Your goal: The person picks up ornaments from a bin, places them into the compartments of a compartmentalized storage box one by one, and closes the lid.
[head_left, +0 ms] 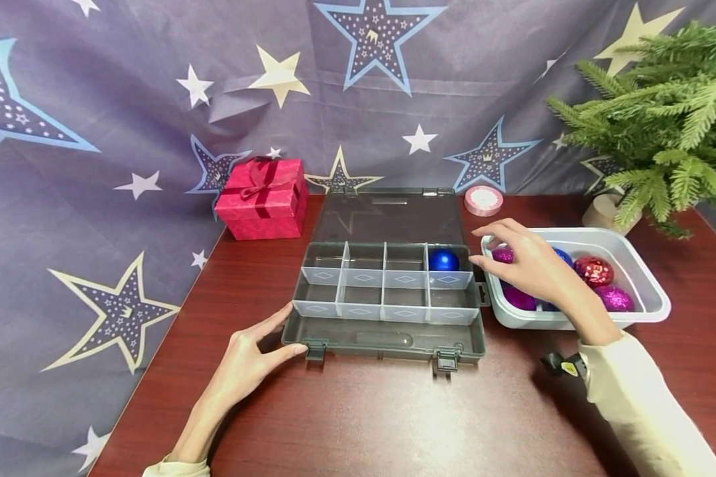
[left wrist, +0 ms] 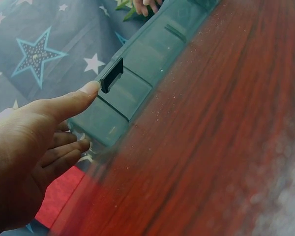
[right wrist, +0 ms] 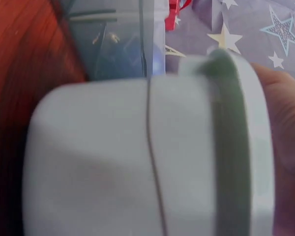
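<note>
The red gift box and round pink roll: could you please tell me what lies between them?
The open, see-through lid of the compartment box lies between them, as the head view shows.

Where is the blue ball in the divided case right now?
In the head view, the blue ball sits in the back row's rightmost compartment of the divided case, near the open lid, left of the right hand.

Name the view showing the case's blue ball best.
The head view: the blue ball shows sharply in the back right compartment of the divided case. The right wrist view gives only a bluish blur, probably it; the left wrist view doesn't show it.
</note>
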### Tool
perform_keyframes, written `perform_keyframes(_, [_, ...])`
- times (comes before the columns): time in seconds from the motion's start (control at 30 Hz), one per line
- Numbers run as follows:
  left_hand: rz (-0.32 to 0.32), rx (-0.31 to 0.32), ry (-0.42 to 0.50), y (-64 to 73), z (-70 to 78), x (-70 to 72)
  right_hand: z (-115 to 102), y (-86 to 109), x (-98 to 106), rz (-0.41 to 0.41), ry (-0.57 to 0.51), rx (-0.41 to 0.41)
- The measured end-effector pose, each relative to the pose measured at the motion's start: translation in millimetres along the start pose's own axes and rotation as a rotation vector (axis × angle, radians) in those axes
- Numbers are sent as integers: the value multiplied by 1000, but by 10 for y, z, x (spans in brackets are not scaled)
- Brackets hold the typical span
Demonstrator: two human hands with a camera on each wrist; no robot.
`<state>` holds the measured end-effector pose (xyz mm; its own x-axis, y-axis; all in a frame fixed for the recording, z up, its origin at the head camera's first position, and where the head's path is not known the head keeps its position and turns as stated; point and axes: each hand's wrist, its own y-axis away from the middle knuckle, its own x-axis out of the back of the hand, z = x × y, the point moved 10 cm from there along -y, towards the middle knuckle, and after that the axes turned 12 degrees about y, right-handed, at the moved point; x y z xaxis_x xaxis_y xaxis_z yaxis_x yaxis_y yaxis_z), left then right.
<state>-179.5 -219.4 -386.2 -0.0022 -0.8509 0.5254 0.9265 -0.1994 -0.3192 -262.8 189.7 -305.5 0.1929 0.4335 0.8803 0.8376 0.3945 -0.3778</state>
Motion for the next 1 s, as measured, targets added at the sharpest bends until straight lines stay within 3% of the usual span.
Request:
perform_keyframes(0.57, [2,2,-7,6,3,14,524,457,359,97,63,-142])
perform_keyframes(0.8, [1,-3,-12,1,3,12,712,666,417,96,119,-145])
perform_keyframes(1.0, [-2,-7,-12,0,7,9,869,784,449,95,104,-191])
